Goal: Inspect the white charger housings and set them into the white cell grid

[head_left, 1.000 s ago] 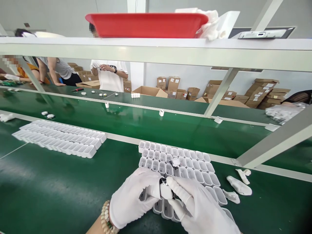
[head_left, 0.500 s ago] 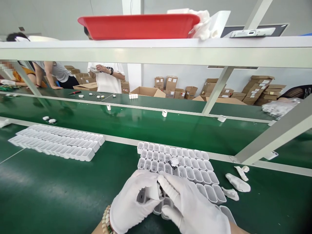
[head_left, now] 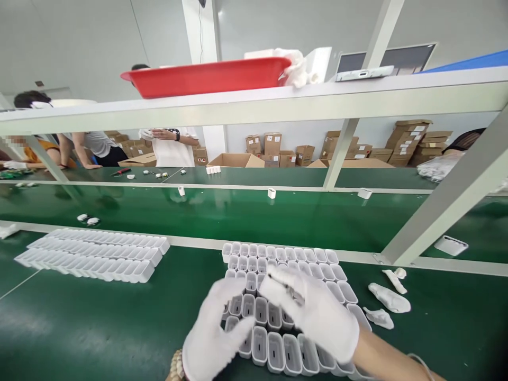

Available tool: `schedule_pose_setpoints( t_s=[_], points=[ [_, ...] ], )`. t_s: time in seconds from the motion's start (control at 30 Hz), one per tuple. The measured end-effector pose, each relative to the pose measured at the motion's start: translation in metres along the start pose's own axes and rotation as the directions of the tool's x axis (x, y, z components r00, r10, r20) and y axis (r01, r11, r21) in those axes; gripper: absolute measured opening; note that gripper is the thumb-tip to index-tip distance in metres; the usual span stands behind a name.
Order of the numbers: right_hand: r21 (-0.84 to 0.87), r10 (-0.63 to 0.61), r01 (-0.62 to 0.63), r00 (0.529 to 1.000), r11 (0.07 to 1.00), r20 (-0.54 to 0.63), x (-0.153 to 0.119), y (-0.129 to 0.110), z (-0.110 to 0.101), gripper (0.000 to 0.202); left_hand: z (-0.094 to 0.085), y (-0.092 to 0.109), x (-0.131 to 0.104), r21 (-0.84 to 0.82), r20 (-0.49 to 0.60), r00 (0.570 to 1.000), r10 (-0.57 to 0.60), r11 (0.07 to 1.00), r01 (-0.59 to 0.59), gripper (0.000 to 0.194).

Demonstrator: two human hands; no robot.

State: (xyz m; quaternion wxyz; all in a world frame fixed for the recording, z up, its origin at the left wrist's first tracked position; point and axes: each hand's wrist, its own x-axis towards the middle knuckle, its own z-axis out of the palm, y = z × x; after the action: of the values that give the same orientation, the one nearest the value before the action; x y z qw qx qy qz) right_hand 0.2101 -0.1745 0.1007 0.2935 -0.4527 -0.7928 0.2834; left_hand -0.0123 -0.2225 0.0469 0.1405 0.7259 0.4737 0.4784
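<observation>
My left hand [head_left: 216, 328], in a white glove, has thumb and fingers spread apart with nothing between them, at the left side of a block of white plastic housings [head_left: 260, 344]. These open-topped housings stand upright in rows, several with a dark slot in the bottom. Over the middle rows, my gloved right hand [head_left: 317, 312] has its fingers closed around a small white-and-dark electronic part [head_left: 292, 293]. Fingers and motion blur hide most of that part. The housings beneath the right hand are partly covered.
Another block of white housings [head_left: 91, 256] stands left on the green table. White finger cots or cloth scraps [head_left: 389, 297] lie at the right. A slanted metal post [head_left: 448, 206] and an overhead shelf [head_left: 238, 114] with a red tray [head_left: 210, 78] frame the space. People stand across the bench.
My hands have come apart; before, they met around a white housing with a dark piece. The right has moved forward to where a round white part lay on the housings. The view has tilted up.
</observation>
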Motion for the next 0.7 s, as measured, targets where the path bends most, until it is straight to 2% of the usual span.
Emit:
schedule_pose_setpoints(
  t_s=[0.07, 0.13, 0.2, 0.3, 0.37, 0.43, 0.5, 0.57, 0.63, 0.7],
  points=[
    [-0.045, 0.124, -0.128, 0.989, 0.991, -0.081, 0.025, 0.026, -0.021, 0.034, -0.009, -0.013, 0.009, 0.086, -0.125, 0.990, -0.072, 0.993, 0.083, 0.035],
    [-0.080, 0.214, -0.228, 0.964, 0.970, -0.159, 0.049, 0.057, -0.043, 0.034, -0.017, -0.027, 0.017, 0.134, -0.231, 0.960, -0.156, 0.973, 0.190, 0.034],
    [-0.114, 0.298, -0.326, 0.931, 0.938, -0.211, 0.069, 0.086, -0.060, 0.033, -0.022, -0.040, 0.023, 0.143, -0.271, 0.929, -0.250, 0.944, 0.296, 0.036],
    [-0.171, 0.385, -0.431, 0.890, 0.886, -0.245, 0.083, 0.118, -0.073, 0.030, -0.026, -0.057, 0.034, 0.145, -0.223, 0.885, -0.409, 0.883, 0.446, 0.039],
    [-0.204, 0.412, -0.462, 0.878, 0.863, -0.244, 0.084, 0.130, -0.075, 0.034, -0.029, -0.066, 0.047, 0.192, -0.142, 0.848, -0.511, 0.826, 0.530, 0.045],
    [-0.232, 0.418, -0.469, 0.877, 0.852, -0.235, 0.083, 0.134, -0.076, 0.039, -0.034, -0.071, 0.067, 0.296, -0.020, 0.827, -0.561, 0.787, 0.541, 0.053],
    [-0.262, 0.395, -0.448, 0.889, 0.855, -0.231, 0.082, 0.132, -0.077, 0.048, -0.039, -0.074, 0.089, 0.421, 0.123, 0.819, -0.560, 0.777, 0.468, 0.063],
    [-0.296, 0.321, -0.373, 0.924, 0.880, -0.208, 0.081, 0.123, -0.077, 0.056, -0.041, -0.077, 0.109, 0.511, 0.228, 0.809, -0.542, 0.774, 0.375, 0.071],
    [-0.315, 0.188, -0.214, 0.976, 0.924, -0.112, 0.078, 0.107, -0.071, 0.062, -0.040, -0.081, 0.123, 0.560, 0.272, 0.795, -0.542, 0.761, 0.328, 0.075],
    [-0.289, 0.018, -0.003, 0.999, 0.957, 0.049, 0.072, 0.089, -0.059, 0.062, -0.036, -0.087, 0.131, 0.586, 0.288, 0.782, -0.553, 0.747, 0.312, 0.076]
  ],
)
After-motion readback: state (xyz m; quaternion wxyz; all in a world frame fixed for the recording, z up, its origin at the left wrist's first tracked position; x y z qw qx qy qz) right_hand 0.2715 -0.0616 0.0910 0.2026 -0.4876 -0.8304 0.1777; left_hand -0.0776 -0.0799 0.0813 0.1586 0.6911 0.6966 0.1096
